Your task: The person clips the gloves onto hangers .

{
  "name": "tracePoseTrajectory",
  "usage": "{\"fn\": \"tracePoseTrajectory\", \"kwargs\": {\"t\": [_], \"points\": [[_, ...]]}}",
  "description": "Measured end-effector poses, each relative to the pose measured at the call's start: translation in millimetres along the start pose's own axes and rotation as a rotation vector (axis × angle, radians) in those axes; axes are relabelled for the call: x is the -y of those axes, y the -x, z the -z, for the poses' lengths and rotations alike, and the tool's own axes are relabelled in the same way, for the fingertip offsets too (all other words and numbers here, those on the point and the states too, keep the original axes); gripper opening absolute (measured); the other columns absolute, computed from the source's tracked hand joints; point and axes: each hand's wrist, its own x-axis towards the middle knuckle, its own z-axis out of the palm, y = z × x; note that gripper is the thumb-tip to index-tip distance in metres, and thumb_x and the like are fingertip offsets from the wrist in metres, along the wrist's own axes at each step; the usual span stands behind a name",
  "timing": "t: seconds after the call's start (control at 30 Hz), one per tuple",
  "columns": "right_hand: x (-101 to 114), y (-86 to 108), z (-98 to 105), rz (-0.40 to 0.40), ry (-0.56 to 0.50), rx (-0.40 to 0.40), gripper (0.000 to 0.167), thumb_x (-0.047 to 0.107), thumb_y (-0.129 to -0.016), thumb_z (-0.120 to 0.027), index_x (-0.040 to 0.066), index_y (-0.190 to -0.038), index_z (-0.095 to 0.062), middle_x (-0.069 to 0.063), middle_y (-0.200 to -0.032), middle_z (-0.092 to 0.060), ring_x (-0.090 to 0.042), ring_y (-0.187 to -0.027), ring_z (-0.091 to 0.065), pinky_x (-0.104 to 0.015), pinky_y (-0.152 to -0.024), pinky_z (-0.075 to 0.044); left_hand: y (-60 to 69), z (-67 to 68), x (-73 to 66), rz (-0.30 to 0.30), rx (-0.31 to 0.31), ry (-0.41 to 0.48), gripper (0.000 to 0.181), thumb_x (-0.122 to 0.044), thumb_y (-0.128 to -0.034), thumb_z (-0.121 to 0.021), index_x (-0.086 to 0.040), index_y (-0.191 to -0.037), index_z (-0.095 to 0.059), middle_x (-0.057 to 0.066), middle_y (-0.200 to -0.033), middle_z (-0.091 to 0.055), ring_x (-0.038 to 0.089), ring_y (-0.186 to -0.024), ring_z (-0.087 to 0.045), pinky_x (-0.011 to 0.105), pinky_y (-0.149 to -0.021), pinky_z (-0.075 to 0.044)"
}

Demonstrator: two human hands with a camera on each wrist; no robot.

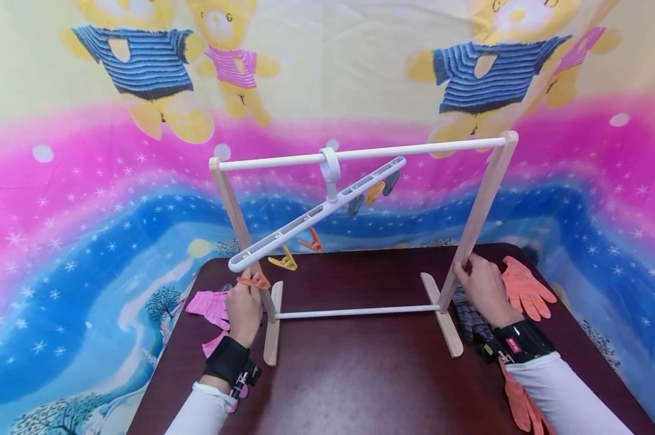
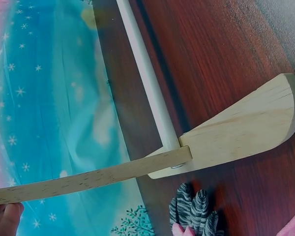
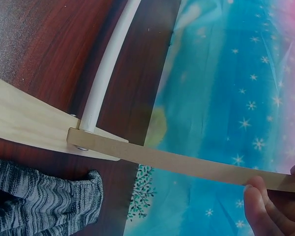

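Sleeves (image 1: pixel 561 386); rack uprights (image 1: pixel 482 208) between fingers (image 3: pixel 257 209)

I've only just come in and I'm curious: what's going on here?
A person's left hand and right hand hold the two wooden uprights of a hanging rack on a dark table. A white clip hanger hangs from the top bar, its clips holding nothing. Pink gloves lie on the left, orange gloves on the right.

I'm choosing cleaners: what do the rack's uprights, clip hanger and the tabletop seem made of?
Uprights: matte wood, judging by grain flecks. Clip hanger: probably white plastic, smooth and evenly coloured. Tabletop: satiny wood or laminate, showing streaked grain and highlights.
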Motion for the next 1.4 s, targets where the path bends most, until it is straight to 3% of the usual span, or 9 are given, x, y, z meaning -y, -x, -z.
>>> {"fn": "tracePoseTrajectory", "kwargs": {"t": [0.1, 0.23, 0.43, 0.77, 1.2, 1.4], "points": [[0, 3.0, 1, -0.002, -0.014, 0.008, 0.032, 0.024, -0.105, -0.052, -0.005, -0.1, -0.064, -0.024, -0.079, -0.07, -0.022, -0.059, -0.065, -0.029, -0.04, -0.034, 2.5, 1.8, -1.1, -0.015, -0.01, -0.001, 0.02, -0.014, -0.1003, -0.06, 0.002, -0.106, -0.07, 0.023, -0.065, -0.065, 0.046, -0.057, -0.061, 0.056, -0.054, -0.042], [0, 5.9, 1, 0.007, -0.011, -0.002, 0.032, 0.025, -0.106, -0.051, -0.005, -0.101, -0.064, -0.024, -0.079, -0.069, -0.022, -0.059, -0.063, -0.029, -0.041, -0.033, 5.2, 4.8, -2.5, -0.011, -0.007, 0.014, 0.021, -0.015, -0.0996, -0.062, 0.004, -0.102, -0.071, 0.021, -0.061, -0.062, 0.044, -0.055, -0.059, 0.052, -0.052, -0.041], [-1, 5.8, 0, -0.008, -0.006, -0.005, 0.031, 0.024, -0.106, -0.051, -0.004, -0.102, -0.065, -0.025, -0.082, -0.07, -0.026, -0.062, -0.067, -0.03, -0.04, -0.033, 8.0, 8.3, -5.8, -0.009, 0.011, 0.02, 0.018, -0.013, -0.101, -0.059, 0.001, -0.104, -0.07, 0.023, -0.069, -0.067, 0.046, -0.062, -0.064, 0.054, -0.055, -0.045], [1, 4.5, -1, -0.025, -0.022, -0.007, 0.033, 0.024, -0.106, -0.05, -0.006, -0.105, -0.064, -0.027, -0.085, -0.071, -0.034, -0.069, -0.071, -0.03, -0.041, -0.036, 8.4, 9.6, -8.6, -0.029, -0.001, 0.029, 0.025, -0.016, -0.0995, -0.063, 0.004, -0.085, -0.066, 0.026, -0.066, -0.066, 0.048, -0.064, -0.064, 0.057, -0.057, -0.045], [1, 5.8, -3, -0.009, -0.032, -0.021, 0.03, 0.022, -0.106, -0.051, -0.005, -0.101, -0.064, -0.026, -0.081, -0.07, -0.025, -0.06, -0.065, -0.029, -0.04, -0.033, 9.8, 7.9, -4.3, -0.018, -0.013, 0.069, 0.014, -0.014, -0.1002, -0.061, -0.004, -0.092, -0.065, 0.017, -0.064, -0.065, 0.041, -0.058, -0.064, 0.051, -0.052, -0.045], [2, 5.9, -1, -0.018, -0.03, -0.015, 0.032, 0.024, -0.105, -0.051, -0.005, -0.098, -0.064, -0.026, -0.081, -0.07, -0.026, -0.061, -0.066, -0.03, -0.04, -0.034, 11.9, 6.3, -2.7, 0.01, -0.017, 0.045, 0.019, -0.015, -0.0999, -0.062, 0.002, -0.096, -0.07, 0.022, -0.068, -0.068, 0.045, -0.063, -0.064, 0.056, -0.058, -0.045]]}}
